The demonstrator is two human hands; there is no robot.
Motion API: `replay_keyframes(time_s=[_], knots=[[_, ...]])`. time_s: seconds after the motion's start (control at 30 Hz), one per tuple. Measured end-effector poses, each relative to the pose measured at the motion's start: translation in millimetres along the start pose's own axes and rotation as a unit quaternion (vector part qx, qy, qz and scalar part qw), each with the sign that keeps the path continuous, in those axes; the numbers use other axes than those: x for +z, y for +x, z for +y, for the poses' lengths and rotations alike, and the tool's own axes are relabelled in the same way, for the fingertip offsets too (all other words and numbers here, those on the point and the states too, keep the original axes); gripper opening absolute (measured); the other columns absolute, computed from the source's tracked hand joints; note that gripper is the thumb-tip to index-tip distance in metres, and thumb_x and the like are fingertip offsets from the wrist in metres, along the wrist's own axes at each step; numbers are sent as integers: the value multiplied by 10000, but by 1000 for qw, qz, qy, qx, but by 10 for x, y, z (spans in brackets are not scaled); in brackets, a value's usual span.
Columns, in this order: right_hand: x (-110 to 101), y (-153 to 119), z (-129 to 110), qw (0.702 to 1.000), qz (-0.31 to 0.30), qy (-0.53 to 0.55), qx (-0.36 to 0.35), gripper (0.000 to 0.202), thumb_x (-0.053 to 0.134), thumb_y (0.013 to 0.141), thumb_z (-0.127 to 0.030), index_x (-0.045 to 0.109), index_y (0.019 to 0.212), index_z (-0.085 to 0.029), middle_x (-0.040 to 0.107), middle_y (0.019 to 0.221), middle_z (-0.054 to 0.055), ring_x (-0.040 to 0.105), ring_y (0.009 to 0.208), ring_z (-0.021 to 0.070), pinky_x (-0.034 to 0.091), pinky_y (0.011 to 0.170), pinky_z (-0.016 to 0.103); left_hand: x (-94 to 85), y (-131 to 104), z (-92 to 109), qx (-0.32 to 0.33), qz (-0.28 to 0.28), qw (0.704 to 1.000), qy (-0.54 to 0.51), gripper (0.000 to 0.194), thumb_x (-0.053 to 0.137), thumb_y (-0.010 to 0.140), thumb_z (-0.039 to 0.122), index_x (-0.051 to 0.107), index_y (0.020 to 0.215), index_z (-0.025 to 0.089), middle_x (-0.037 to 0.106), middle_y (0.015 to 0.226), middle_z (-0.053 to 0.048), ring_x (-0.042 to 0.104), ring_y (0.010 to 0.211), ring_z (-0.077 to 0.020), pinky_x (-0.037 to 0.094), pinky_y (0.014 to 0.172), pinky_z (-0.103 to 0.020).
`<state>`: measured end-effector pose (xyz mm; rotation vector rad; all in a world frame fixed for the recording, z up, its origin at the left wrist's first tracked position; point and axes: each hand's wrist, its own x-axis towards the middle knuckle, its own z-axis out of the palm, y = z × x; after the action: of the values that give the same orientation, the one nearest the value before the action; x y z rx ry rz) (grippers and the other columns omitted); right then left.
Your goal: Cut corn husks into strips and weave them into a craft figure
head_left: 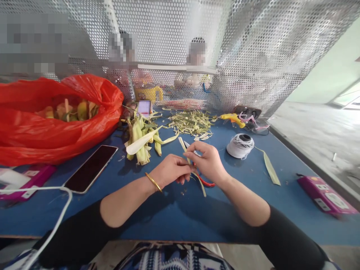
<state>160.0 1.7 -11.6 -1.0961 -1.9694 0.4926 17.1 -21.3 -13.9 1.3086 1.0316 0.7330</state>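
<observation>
Near the middle of the blue table, my left hand (174, 168) and my right hand (205, 157) meet over a narrow strip of pale husk (181, 144). Both hands are closed in pinches on the strip, whose upper end sticks up between them. Red-handled scissors (206, 183) lie beneath my right hand, partly covered by it. Another pale strip end (203, 189) hangs below the fingers. Beyond my left hand is a bundle of green-yellow husks (139, 140). A heap of shredded husk pieces (191, 123) lies farther back.
A red plastic bag (108, 108) fills the back left, with a phone (91, 168) before it. White thread spool (240, 146), yellow tool (233, 119) and purple box (326, 195) are on the right. A perforated metal screen (168, 41) stands behind; people show through it.
</observation>
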Motion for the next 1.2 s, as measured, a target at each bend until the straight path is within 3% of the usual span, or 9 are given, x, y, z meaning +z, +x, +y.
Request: replay_keyframes(time_s=[0.17, 0.23, 0.3, 0.4, 0.5, 0.63, 0.87, 1.07, 1.2], knots=[[-81, -13, -28, 983, 83, -129, -104, 161, 537, 900, -218, 633, 771, -217, 685, 774, 5, 618, 778, 164, 353, 983, 392, -49, 29, 21, -15, 19, 996, -82, 329, 799, 611, 433, 659, 517, 150, 623, 501, -19, 538, 445, -99, 427, 491, -227], [-139, -32, -79, 969, 130, -166, -129, 151, 523, 919, -251, 653, 848, -220, 706, 865, 34, 628, 849, 185, 354, 972, 395, -107, 54, 48, -12, 61, 986, -152, 320, 817, 598, 440, 712, 626, 138, 671, 576, -35, 583, 508, -110, 468, 548, -237], [-164, -59, -133, 964, 145, -176, -138, 215, 504, 935, -282, 652, 793, -217, 691, 794, 40, 618, 783, 180, 397, 859, 358, -175, 76, 79, 7, 89, 973, -215, 324, 836, 590, 413, 746, 732, 136, 709, 654, -50, 626, 597, -125, 503, 636, -254], [-86, -97, -161, 978, 74, -156, -115, 269, 521, 930, -333, 650, 725, -215, 657, 695, 25, 595, 685, 163, 406, 747, 321, -248, 92, 109, 45, 83, 961, -261, 322, 869, 551, 318, 763, 798, 141, 745, 774, -71, 668, 759, -158, 510, 782, -284], [75, -113, -111, 996, -3, -89, -33, 210, 585, 879, -330, 659, 719, -216, 671, 716, 11, 593, 661, 157, 419, 674, 292, -250, 94, 106, 74, 78, 963, -249, 269, 860, 540, 288, 770, 746, 139, 753, 879, -96, 669, 896, -207, 492, 844, -305], [187, -113, -47, 998, -31, 26, 40, 222, 540, 865, -258, 617, 664, -205, 656, 694, 2, 569, 644, 146, 426, 606, 261, -208, 94, 85, 71, 90, 964, -241, 224, 838, 546, 287, 774, 701, 139, 752, 877, -108, 661, 905, -217, 489, 841, -314], [109, -98, -75, 995, -80, 66, -9, 241, 523, 861, -211, 549, 622, -195, 637, 844, 44, 580, 825, 173, 453, 738, 296, -214, 97, 69, 87, 130, 957, -243, 278, 852, 544, 266, 781, 793, 166, 761, 880, -81, 665, 873, -197, 490, 867, -329], [80, -112, -111, 994, -104, 4, -44, 272, 522, 880, -207, 517, 608, -194, 608, 788, 27, 560, 743, 146, 430, 678, 259, -246, 93, 89, 80, 123, 964, -222, 241, 833, 577, 275, 769, 775, 153, 752, 829, -71, 664, 831, -190, 500, 825, -315], [35, -146, -143, 986, 0, -134, -103, 326, 486, 939, -330, 502, 636, -209, 558, 646, 3, 493, 584, 137, 364, 595, 267, -262, 57, 132, 52, 108, 968, -219, 296, 808, 620, 242, 745, 894, 152, 717, 692, -23, 649, 699, -144, 516, 756, -290]])
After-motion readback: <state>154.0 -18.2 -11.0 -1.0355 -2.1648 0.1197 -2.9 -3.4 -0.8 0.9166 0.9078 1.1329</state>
